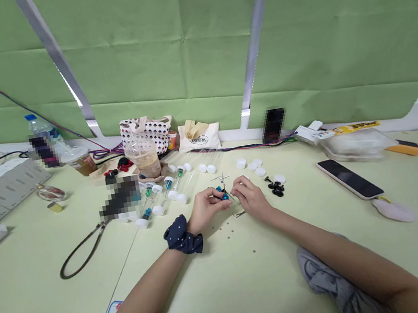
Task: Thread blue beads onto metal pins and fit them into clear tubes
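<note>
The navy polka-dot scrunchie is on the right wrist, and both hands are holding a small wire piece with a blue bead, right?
No, the navy polka-dot scrunchie sits on the left wrist, not the right, as the head view shows. The left hand and right hand do hold the small wire piece with a blue bead.

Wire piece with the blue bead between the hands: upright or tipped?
Upright: its thin metal stem rises almost straight from the blue bead, between the left hand and right hand.

Pale green desk (197, 280), strewn with round white plastic caps (241, 163), clear cylindrical tubes (175, 180), small black pieces (276, 189), and a black smartphone in a pink case (349, 179), laid flat.
</note>
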The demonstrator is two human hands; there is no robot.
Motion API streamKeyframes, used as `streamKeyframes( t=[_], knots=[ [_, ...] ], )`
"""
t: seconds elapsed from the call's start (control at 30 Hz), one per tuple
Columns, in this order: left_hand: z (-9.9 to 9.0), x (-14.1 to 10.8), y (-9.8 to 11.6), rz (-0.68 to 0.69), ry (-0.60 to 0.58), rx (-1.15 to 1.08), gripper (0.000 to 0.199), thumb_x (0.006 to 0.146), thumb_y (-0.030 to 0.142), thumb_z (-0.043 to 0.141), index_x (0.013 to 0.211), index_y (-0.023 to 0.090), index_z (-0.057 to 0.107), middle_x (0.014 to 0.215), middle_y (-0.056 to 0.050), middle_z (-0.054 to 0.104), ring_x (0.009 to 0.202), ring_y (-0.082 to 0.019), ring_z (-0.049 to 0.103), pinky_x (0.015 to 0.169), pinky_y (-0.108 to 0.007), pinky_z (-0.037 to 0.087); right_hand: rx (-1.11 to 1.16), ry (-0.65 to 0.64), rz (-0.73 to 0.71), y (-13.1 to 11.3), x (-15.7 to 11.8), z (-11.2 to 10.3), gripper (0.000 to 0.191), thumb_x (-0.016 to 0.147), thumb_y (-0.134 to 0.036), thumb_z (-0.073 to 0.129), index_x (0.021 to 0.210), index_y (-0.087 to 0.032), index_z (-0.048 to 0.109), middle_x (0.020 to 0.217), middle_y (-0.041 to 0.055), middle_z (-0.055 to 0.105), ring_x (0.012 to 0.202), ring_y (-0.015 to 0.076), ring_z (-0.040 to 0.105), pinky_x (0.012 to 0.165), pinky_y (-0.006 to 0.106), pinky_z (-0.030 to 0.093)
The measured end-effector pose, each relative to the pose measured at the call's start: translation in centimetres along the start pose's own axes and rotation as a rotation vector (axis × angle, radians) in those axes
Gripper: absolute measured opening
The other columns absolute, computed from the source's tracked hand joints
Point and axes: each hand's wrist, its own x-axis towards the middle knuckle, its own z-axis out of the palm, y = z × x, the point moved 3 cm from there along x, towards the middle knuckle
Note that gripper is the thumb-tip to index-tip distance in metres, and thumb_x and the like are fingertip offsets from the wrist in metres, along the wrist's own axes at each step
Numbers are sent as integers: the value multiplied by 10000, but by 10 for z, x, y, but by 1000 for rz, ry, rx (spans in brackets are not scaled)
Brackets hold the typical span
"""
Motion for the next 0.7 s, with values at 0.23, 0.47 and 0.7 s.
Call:
streamKeyframes(
  t=[0.23, 0.47, 0.7],
  knots=[
    [-1, 0, 2, -21, 8, 1, 321, 631, 325, 752, 793, 136, 548, 640, -41, 677, 606, -169, 648, 651, -299, 507, 2, -44, 17, 2, 0, 1, 245, 919, -281, 394, 759, -194, 558, 735, 27, 521, 625, 129, 490, 582, 240, 370],
    [-1, 0, 0, -23, 2, -10, 311, 646, 320, 742, 800, 131, 548, 661, -47, 671, 623, -167, 648, 663, -306, 508, 155, -64, -28, -4, 1, 2, 110, 904, -235, 401, 900, -196, 504, 838, 54, 529, 737, 158, 512, 658, 272, 413],
    [1, 1, 1, -22, 9, -29, 327, 634, 318, 751, 802, 127, 546, 660, -38, 659, 650, -190, 663, 678, -336, 525, 215, -51, -91, -9, 1, 2, 109, 885, -164, 361, 914, -189, 464, 909, 85, 466, 814, 185, 483, 706, 321, 440]
  ],
)
